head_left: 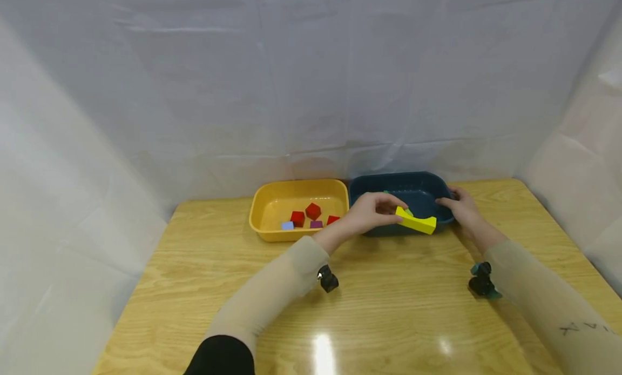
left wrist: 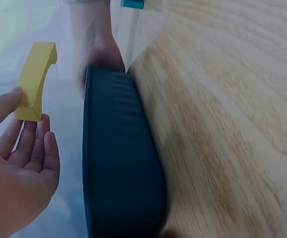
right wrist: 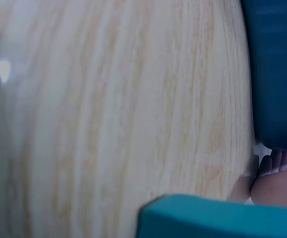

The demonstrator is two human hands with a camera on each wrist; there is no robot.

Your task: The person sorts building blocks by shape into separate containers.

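In the head view my left hand pinches one end of a yellow arch-shaped block and holds it over the front rim of the dark blue tray. The left wrist view shows the yellow block between the thumb and fingers of my left hand, beside the tray's outer wall. My right hand grips the blue tray's right end, its fingers over the rim. Those fingers show in the right wrist view next to the tray. A bit of green shows inside the tray, mostly hidden.
A yellow tray stands left of the blue one, touching it, and holds red cubes, a purple block and a light blue block. White cloth walls close in the wooden table at the back and both sides.
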